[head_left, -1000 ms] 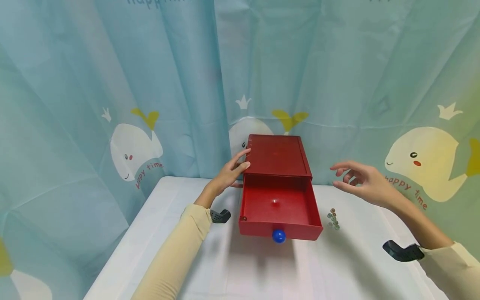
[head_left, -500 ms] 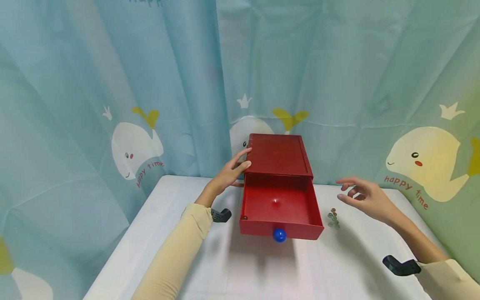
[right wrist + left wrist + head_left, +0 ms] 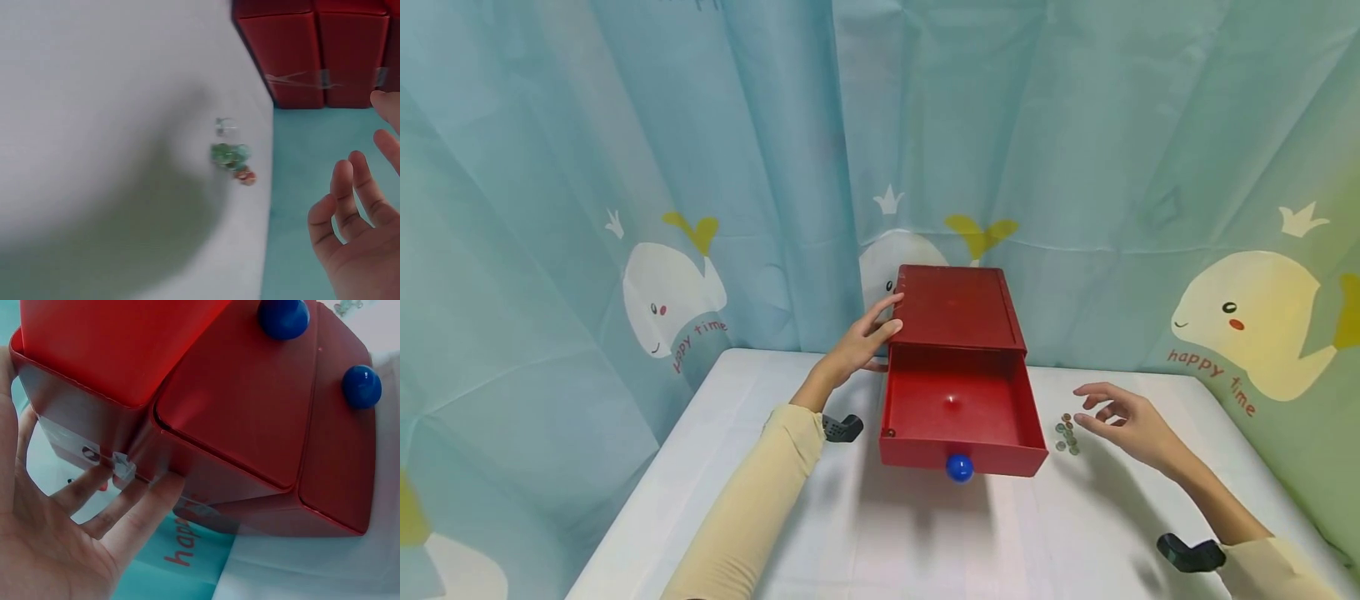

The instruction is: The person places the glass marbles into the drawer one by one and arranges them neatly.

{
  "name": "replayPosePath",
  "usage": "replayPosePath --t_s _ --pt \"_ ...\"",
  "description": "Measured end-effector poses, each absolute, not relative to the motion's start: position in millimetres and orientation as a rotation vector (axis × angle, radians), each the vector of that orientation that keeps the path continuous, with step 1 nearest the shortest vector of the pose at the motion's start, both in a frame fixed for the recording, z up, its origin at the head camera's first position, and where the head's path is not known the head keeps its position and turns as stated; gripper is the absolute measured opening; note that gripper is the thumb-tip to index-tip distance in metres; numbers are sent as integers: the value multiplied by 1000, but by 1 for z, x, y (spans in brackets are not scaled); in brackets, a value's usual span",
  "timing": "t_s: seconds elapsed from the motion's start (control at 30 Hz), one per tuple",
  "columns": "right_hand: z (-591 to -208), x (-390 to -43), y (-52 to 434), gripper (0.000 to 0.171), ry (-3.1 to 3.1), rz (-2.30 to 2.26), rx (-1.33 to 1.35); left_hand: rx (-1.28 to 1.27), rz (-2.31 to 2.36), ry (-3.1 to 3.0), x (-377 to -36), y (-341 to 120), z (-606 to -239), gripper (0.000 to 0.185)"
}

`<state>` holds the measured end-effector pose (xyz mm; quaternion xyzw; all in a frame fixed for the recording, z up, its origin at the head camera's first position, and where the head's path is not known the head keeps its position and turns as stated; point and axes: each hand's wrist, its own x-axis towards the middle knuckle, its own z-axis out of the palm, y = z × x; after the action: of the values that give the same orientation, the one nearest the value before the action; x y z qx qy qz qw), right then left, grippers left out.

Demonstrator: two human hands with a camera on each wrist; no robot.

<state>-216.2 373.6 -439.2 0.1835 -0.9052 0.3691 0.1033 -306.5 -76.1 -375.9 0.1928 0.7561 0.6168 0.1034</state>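
Two hands are in my view; my left hand [image 3: 859,343] rests flat against the left side of the red box [image 3: 958,310], fingers straight and spread on its wall, gripping nothing; the left wrist view shows those fingers [image 3: 134,509] lying along the taped lower edge of the box. One drawer [image 3: 958,417] stands pulled out toward me from the top of the box, its blue knob [image 3: 958,467] at the middle of its front; inside I see only the red floor with a small glint of light. My right hand [image 3: 1123,419] hovers just above the white table [image 3: 880,533], fingers loosely apart and slightly bent, holding nothing; it is near a small cluster of glass marbles [image 3: 1065,433], which lie on the table just right of the open drawer, between the drawer and that hand; the hand is not touching them. From the right wrist view the marbles [image 3: 231,153] look mostly green with one reddish one, though blurred. Behind the table hangs a pale blue curtain [image 3: 700,167] printed with whales.
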Motion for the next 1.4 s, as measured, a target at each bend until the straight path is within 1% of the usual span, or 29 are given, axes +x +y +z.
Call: replayPosePath --t_s 0.33,0.5,0.73,1.1,1.4 --pt "-471 -215 381 38 -2711 1123 492 561 1816 2235 -307 -75 -376 61" --pt "-481 -214 382 37 -2745 1131 451 553 1812 2238 -307 -75 -376 61" --pt "-486 -209 381 33 -2773 1114 407 551 1809 2243 -306 -75 -376 61" --pt "-496 -212 380 25 -2825 1060 365 538 1823 2242 -309 -75 -377 60" --pt "-496 -210 377 24 -2880 1046 296 540 1819 2240 -310 -75 -378 60"
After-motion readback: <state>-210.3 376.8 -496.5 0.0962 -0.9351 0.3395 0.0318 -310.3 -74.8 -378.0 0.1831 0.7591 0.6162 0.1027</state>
